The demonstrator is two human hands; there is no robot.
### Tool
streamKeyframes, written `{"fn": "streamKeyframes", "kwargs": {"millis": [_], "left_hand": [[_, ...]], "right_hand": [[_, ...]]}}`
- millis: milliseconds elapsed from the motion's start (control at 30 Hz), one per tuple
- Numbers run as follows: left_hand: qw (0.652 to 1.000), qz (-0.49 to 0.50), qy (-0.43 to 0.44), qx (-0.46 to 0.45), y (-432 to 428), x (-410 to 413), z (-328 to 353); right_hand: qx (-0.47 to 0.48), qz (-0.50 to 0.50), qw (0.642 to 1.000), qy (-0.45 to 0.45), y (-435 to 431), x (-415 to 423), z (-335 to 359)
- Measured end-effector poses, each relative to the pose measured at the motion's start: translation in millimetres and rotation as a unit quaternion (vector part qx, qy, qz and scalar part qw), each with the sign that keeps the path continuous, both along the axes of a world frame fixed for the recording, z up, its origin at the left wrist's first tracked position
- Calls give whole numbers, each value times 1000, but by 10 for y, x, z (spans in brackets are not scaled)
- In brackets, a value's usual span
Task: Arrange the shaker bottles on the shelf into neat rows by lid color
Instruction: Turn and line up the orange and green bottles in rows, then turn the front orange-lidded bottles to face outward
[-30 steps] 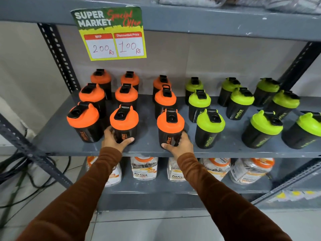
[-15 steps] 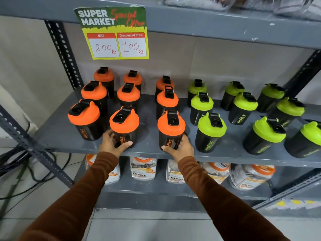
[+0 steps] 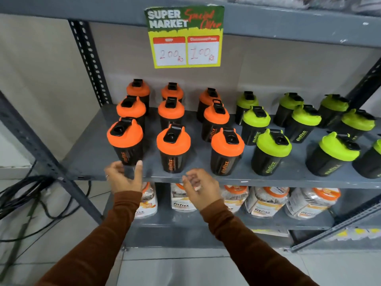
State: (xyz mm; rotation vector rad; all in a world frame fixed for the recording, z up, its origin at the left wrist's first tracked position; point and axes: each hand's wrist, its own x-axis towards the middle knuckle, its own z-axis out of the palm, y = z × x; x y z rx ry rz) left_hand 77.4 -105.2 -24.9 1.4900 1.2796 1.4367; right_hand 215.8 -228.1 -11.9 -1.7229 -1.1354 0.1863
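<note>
The shelf (image 3: 86, 159) is standing just beyond both hands, carrying the orange-lid bottles (image 3: 173, 148) straight ahead of them and the green-lid bottles (image 3: 272, 152) off beyond the right hand (image 3: 201, 187). Both hands are hanging loose and empty at its front edge, the left hand (image 3: 123, 178) just below the nearest orange-lid bottle (image 3: 125, 141). This bottle is standing close to the edge, so a careless reach is risking to knock it off.

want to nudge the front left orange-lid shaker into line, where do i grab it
Take the front left orange-lid shaker by its black body below the lid, coming from the open shelf front. It stands upright, the domed lid is wider and sloped, and the left hand is open just before its base.
</note>
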Motion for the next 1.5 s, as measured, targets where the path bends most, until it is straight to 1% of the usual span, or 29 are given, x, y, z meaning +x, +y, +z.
{"fn": "streamKeyframes", "kwargs": {"millis": [67, 133, 167, 233, 300, 367, 433, 500, 767, 1000, 1333, 1500], "left_hand": [[999, 25, 34, 1, 157, -115, 79], [997, 8, 74, -30, 321, -195, 150], [995, -16, 90, -49, 405, -229, 165], [988, -78, 103, -83, 582, -287, 131], [979, -133, 97, -121, 705, -335, 116], [968, -178, 87, -152, 745, -354, 148], [963, -207, 78, -151, 748, -357, 172], [964, -213, 65, -143, 751, -358, 181], [969, -195, 18, -153, 759, -444, 87], [961, -227, 31, -154, 806, -350, 142], [963, -223, 38, -146, 769, -447, 71], [963, -219, 68, -139, 750, -508, 31]], "right_hand": [[-22, -22, 998, 47, 236, -116, 35], [-27, -71, 992, 102, 433, -165, 79], [-32, -81, 988, 129, 510, -168, 102], [-59, -66, 982, 165, 621, -155, 110], [-71, -53, 980, 181, 693, -149, 83], [-71, -62, 976, 198, 725, -128, 47], [-78, -74, 975, 195, 726, -110, 42], [-80, -80, 975, 193, 711, -102, 53], [-84, -51, 977, 190, 667, -137, 95], [-84, -62, 976, 191, 682, -156, 104], [-94, -62, 973, 202, 689, -181, 117], [-90, -64, 973, 205, 695, -203, 108]]}}
